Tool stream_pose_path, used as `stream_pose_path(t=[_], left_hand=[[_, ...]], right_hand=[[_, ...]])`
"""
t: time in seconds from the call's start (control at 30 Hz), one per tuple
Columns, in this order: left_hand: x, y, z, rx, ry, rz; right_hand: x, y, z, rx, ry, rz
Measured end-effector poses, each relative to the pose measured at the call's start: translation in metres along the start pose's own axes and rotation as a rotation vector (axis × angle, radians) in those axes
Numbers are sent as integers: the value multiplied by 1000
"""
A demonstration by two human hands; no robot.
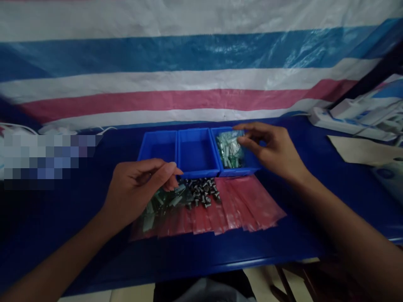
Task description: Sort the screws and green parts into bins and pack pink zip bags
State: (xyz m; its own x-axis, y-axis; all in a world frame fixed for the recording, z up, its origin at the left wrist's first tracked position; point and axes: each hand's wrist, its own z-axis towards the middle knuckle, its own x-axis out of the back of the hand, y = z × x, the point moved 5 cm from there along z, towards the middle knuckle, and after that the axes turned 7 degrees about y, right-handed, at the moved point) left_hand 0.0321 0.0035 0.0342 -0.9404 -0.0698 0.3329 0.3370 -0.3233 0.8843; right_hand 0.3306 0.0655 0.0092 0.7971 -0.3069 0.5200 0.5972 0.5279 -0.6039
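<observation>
Partly over bin rim, right hand

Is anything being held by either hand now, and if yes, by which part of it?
It cannot be told: nothing shows clearly in the left hand; the right hand is at the clear packets, any grip unclear.

Left hand loosely curled, thumb over bent fingers; right hand farther forward, fingers bent
</observation>
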Motion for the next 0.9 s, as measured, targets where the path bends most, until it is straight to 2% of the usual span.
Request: stream_pose_path(t=[0.07,0.13,0.27,0.4,0.6,0.67,0.73,0.8,0.83,0.9], left_hand=[[1,-3,0,-3,1,43],[1,-3,-1,-14,-8,96],[1,2,0,-65,-13,169],[0,6,0,-76,-10,183],[2,4,0,-96,11,212],[4,3,1,-122,44,225],[8,3,2,-145,103,242],[11,3,4,-136,166,243],[13,3,5,-118,189,233],[14,3,6,-83,210,205]], right_hand=[[-2,11,4,29,-61,-130],[-3,12,3,70,-58,-195],[-6,-9,-4,174,-40,-258],[-15,-33,-15,372,-181,-360],[-25,-36,-25,415,-251,-529],[-24,-42,-27,441,-230,-552],[-22,-56,-29,504,-166,-495],[-20,-75,-36,609,-121,-308],[-21,-86,-41,666,-135,-186],[-30,-102,-53,748,-242,-9]])
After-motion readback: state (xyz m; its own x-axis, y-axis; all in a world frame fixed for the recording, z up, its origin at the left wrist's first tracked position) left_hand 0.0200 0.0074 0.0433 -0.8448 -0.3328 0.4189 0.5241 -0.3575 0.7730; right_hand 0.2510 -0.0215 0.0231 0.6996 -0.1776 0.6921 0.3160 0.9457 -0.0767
